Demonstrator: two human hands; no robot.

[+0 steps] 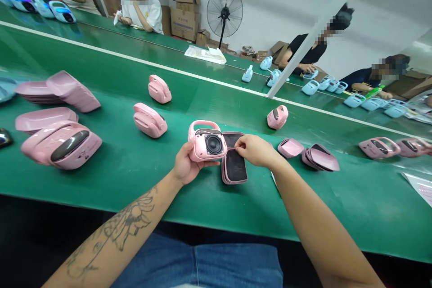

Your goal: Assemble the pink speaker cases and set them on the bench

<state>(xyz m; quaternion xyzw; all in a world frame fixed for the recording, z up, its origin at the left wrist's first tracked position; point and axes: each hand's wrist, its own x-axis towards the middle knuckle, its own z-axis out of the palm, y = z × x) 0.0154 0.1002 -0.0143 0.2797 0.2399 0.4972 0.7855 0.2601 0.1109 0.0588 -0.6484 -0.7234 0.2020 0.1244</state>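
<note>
Holding one pink speaker (207, 142), left hand (186, 164), right hand (255, 150) on one casing (234, 166)

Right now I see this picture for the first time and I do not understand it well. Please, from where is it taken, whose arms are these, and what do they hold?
It comes from a camera worn on a person's head, looking down at their own arms. The left hand holds a pink portable speaker with a handle. The right hand touches a pink casing with a dark panel. More pink speakers lie on the green workbench, and another person is beyond it.
</note>
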